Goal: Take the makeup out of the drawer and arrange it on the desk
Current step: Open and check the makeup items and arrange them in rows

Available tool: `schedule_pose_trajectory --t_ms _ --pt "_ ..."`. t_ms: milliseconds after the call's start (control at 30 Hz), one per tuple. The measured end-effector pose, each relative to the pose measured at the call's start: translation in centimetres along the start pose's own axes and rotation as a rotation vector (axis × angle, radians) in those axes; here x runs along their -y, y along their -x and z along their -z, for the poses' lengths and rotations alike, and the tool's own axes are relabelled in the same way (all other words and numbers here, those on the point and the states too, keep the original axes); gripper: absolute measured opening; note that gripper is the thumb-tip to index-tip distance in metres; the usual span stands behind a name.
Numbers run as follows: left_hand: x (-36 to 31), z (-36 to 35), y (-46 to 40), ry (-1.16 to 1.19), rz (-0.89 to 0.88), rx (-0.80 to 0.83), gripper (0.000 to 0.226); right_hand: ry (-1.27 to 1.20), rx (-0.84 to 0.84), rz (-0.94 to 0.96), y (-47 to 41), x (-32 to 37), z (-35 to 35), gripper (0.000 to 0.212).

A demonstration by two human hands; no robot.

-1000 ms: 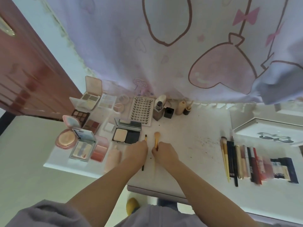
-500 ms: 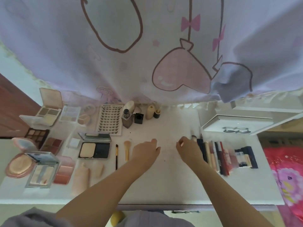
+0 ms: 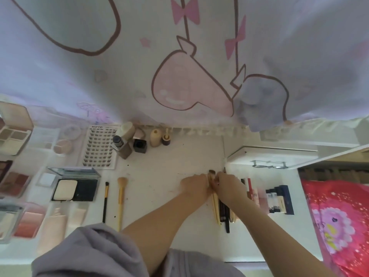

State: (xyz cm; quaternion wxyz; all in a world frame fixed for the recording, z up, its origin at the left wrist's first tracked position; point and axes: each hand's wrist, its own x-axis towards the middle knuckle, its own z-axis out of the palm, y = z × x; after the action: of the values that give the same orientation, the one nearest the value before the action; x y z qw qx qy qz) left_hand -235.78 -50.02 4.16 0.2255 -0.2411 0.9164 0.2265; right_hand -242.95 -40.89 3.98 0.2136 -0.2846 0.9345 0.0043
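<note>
From the head view I see both hands meeting over the white desk (image 3: 169,156), right of centre. My left hand (image 3: 194,185) and my right hand (image 3: 229,186) come together at the top end of a bundle of slim brushes and pencils (image 3: 221,212). The fingers of both curl in around the heads of the bundle, and a dark brush tip (image 3: 211,172) pokes out just above them. How tightly each hand grips I cannot tell, since the fingers overlap and blur there. The handles of the bundle run down toward me from under the hands, between my two forearms, lying flat on the desk.

Just right of the right hand lies a row of lip products and tubes (image 3: 259,194), side by side, ending in a dark blue box (image 3: 287,198).

Well left of the hands two brushes lie parallel: a black-handled one (image 3: 105,200) and a gold one with a fluffy head (image 3: 121,198). Further left sits an open powder compact (image 3: 74,188), then blush and eyeshadow palettes (image 3: 16,182). A lash tray (image 3: 99,146) and several small bottles (image 3: 139,138) stand along the back under a printed curtain (image 3: 179,56).
</note>
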Motion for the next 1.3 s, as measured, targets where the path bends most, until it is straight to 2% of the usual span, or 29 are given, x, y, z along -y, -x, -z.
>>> schedule_pose_trajectory --t_ms 133,300,367,500,600,767,833,900,1067,1233,1300 --pt "0.2 -0.3 0.1 0.047 0.065 0.032 0.029 0.014 0.071 -0.009 -0.4 0.9 -0.5 0.037" --pt "1.2 -0.9 1.5 0.113 0.072 0.024 0.032 -0.154 0.134 -0.112 -0.2 2.8 -0.7 0.054" --pt "2.0 -1.3 2.0 0.137 0.088 0.027 0.035 -0.226 0.165 -0.108 0.3 4.0 -1.0 0.054" --pt "3.6 -1.4 3.0 0.209 0.115 0.007 0.029 -0.344 0.143 -0.112 1.3 5.0 -0.6 0.055" --pt "4.3 -1.4 3.1 0.242 0.118 -0.005 0.033 -0.367 0.102 -0.168 1.7 3.6 0.7 0.048" --pt "3.2 -1.7 2.7 0.119 0.094 -0.002 0.047 -0.411 0.117 -0.252 2.6 1.3 1.9 0.044" --pt "2.5 -0.9 1.8 -0.006 0.08 0.044 0.04 -0.417 0.107 -0.257 2.9 0.8 2.2 0.044" --pt "1.8 0.0 1.1 -0.106 0.072 0.089 0.037 -0.435 0.083 -0.256 3.1 0.2 2.3 0.045" --pt "1.8 0.9 0.8 -0.176 0.054 0.064 0.033 -0.424 0.083 -0.218 2.5 0.2 2.2 0.05" --pt "8.3 0.6 3.4 -0.156 0.141 0.015 0.028 -0.408 0.113 -0.059 1.8 6.9 0.7 0.051" --pt "11.6 0.0 5.5 -0.116 0.174 -0.04 0.023 -0.403 0.157 0.004 2.0 10.5 -0.5 0.045"
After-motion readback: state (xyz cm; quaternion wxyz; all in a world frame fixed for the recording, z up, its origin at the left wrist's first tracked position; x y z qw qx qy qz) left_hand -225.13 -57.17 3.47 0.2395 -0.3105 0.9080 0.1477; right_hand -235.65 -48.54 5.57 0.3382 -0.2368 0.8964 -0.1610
